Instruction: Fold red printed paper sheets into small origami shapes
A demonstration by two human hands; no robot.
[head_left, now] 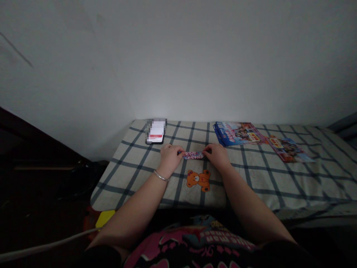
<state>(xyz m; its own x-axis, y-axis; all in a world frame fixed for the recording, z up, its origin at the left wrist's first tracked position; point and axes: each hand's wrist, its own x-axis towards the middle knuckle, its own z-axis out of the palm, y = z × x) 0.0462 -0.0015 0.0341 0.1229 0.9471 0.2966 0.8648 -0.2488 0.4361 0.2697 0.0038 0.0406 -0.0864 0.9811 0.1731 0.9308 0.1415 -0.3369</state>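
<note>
A narrow folded strip of printed paper, pink and blue, lies on the checked cloth between my hands. My left hand pinches its left end, with a thin bracelet on that wrist. My right hand presses and pinches its right end with closed fingers. Both forearms reach in from the lower edge of the view.
A phone lies at the back left of the cloth. Blue printed leaflets are stacked at the back, another leaflet to their right. An orange bear print marks the cloth near me. A white wall rises behind; dark floor lies left.
</note>
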